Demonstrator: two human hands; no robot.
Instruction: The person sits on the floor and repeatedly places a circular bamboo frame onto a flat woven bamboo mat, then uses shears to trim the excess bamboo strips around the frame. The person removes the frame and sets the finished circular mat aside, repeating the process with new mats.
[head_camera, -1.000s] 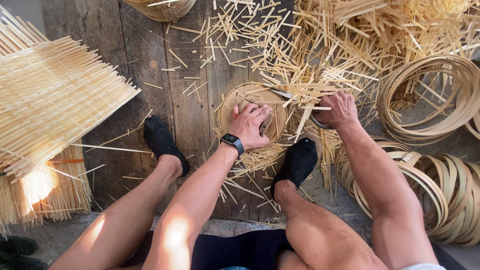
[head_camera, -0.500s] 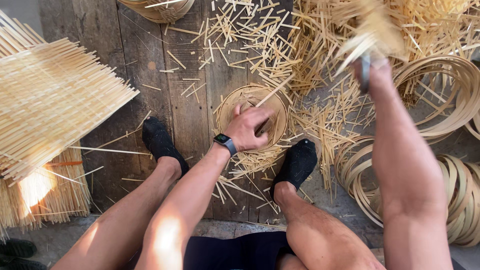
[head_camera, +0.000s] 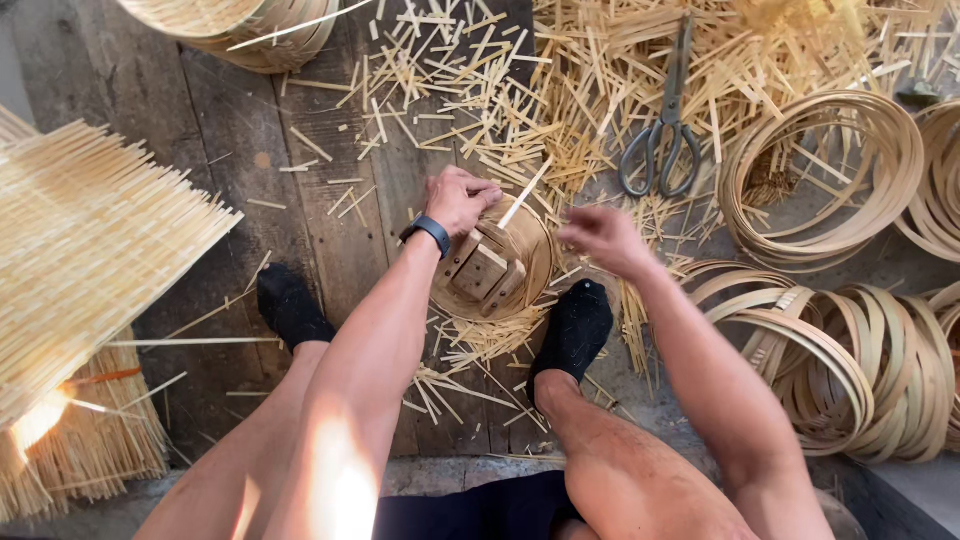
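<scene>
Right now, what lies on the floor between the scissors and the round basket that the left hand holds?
In the head view, loose cut bamboo sticks cover the floor between the scissors and the round basket under the left hand.

The floor (head_camera: 230, 170) is made of dark, weathered wooden planks running away from the viewer, with gaps between the boards. Short pale bamboo offcuts (head_camera: 480, 90) lie scattered thickly over its upper middle and right. A woven mat of thin bamboo strips (head_camera: 90, 260) covers the left side, and a patch of bright sunlight (head_camera: 35, 420) falls at the lower left. Coiled bamboo hoops (head_camera: 860, 370) pile up on the right, near a pair of metal scissors (head_camera: 665, 130).
</scene>
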